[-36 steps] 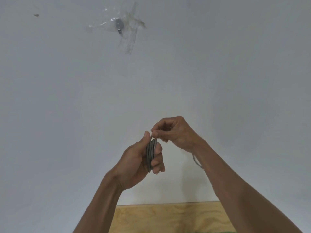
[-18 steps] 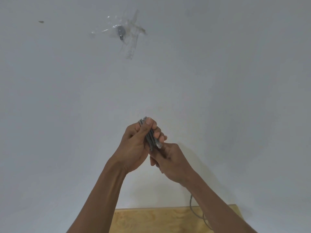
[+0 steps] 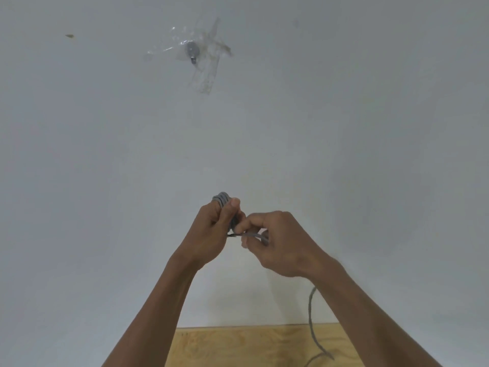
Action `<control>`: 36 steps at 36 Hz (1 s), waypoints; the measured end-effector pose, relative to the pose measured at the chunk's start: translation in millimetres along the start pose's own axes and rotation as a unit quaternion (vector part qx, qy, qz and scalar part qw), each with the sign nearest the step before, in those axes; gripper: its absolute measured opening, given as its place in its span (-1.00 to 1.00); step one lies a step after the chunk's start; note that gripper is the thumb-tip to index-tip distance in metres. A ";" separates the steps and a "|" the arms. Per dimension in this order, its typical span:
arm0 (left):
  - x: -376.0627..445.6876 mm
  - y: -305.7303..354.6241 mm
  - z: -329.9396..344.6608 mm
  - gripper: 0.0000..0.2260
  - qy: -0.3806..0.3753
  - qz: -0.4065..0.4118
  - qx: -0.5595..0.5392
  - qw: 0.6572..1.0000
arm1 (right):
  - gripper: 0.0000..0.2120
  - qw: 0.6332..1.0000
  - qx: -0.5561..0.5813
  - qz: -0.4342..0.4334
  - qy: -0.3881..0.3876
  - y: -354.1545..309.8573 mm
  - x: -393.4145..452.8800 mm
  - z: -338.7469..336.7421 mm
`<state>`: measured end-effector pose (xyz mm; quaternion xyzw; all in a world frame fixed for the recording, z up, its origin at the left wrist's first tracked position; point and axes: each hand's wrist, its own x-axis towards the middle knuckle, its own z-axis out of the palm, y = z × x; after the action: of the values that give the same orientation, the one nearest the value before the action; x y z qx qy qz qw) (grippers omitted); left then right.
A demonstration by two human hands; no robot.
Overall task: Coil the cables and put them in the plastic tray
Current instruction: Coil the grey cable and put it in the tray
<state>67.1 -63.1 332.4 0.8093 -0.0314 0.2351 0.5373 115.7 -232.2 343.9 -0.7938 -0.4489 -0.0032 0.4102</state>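
My left hand (image 3: 211, 231) is closed around a small coil of grey cable (image 3: 223, 201), whose loops stick out above my thumb. Just to its right, my right hand (image 3: 280, 242) pinches a strand of the same cable near the coil. The loose tail of the grey cable (image 3: 312, 321) hangs down under my right wrist and curls onto the wooden surface. Both hands are raised in front of a white wall. No plastic tray is in view.
A plywood tabletop (image 3: 238, 345) shows at the bottom edge. On the white wall (image 3: 105, 154), up high, a small metal hook sits under clear tape (image 3: 194, 53). A small dark mark (image 3: 69, 36) is at the upper left.
My right hand swung from above the coil, down beneath it, then up to its right side, winding the strand around. My left hand with the coil rose a little.
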 end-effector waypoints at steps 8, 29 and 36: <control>-19.4 0.9 2.6 -0.40 -0.101 -0.099 -0.090 0.986 | -0.87 0.993 -0.027 -0.098 0.060 2.6 32.5 -28.6; -9.6 27.8 9.9 -0.76 -0.097 -0.025 -0.300 0.949 | -0.62 0.959 0.269 0.090 0.004 28.1 3.8 44.5; 5.4 24.6 0.3 -0.75 -0.026 0.006 -0.128 0.991 | -0.77 0.979 0.193 0.054 0.019 18.3 -6.8 49.1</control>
<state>64.5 -72.7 355.6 0.7392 -0.0802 0.2112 0.6344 106.9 -209.7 297.0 -0.7226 -0.3893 0.0911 0.5639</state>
